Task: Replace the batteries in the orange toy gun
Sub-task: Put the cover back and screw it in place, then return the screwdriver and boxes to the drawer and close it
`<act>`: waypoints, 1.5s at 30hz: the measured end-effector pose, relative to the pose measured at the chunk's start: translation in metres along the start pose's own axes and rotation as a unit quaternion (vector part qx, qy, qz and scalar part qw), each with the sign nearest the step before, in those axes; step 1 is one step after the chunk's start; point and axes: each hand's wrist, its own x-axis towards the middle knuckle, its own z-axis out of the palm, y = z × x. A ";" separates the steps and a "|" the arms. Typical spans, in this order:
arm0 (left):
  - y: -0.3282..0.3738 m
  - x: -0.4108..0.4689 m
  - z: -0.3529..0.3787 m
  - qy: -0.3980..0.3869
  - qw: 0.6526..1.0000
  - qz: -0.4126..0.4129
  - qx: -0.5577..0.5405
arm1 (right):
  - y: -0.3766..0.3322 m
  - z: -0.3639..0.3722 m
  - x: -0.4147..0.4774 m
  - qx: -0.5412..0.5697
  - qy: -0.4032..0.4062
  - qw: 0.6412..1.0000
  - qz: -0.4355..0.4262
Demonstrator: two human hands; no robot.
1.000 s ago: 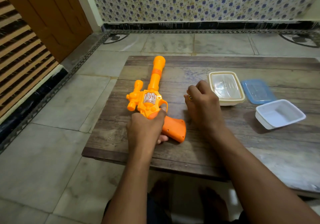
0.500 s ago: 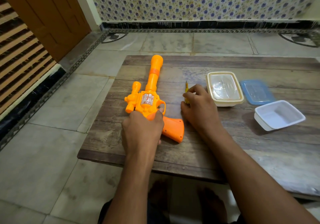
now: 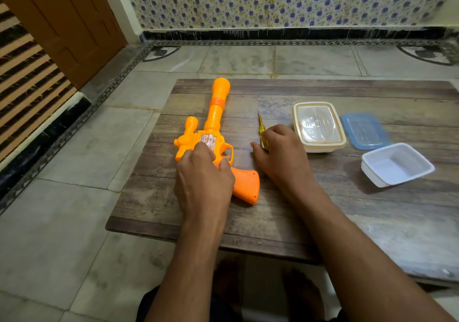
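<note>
Toy gun: orange toy gun (image 3: 215,132) lies flat on the left part of the wooden tabletop (image 3: 323,209), barrel pointing away, handle toward the near edge.
Left hand: left hand (image 3: 203,180) presses down on the gun's body, its grip closed loosely over the part behind the trigger guard.
Right hand: right hand (image 3: 283,157) rests on the tabletop just right of the gun, grip curled around a yellow-handled screwdriver (image 3: 261,129), tip pointing away.
Containers: lidded cream box (image 3: 318,125), blue lid (image 3: 363,130), open white tub (image 3: 397,164) at right.
</note>
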 end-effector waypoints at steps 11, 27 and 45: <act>0.028 -0.008 0.020 0.010 0.986 0.130 -0.104 | 0.004 -0.050 -0.015 0.055 0.070 0.996 -0.010; 0.113 -0.080 0.094 -0.263 0.882 0.384 -0.081 | 0.108 -0.152 -0.037 0.093 0.225 0.961 0.130; 0.075 -0.066 0.059 -0.289 0.889 0.342 -0.088 | 0.128 -0.145 -0.030 0.107 0.185 0.962 0.170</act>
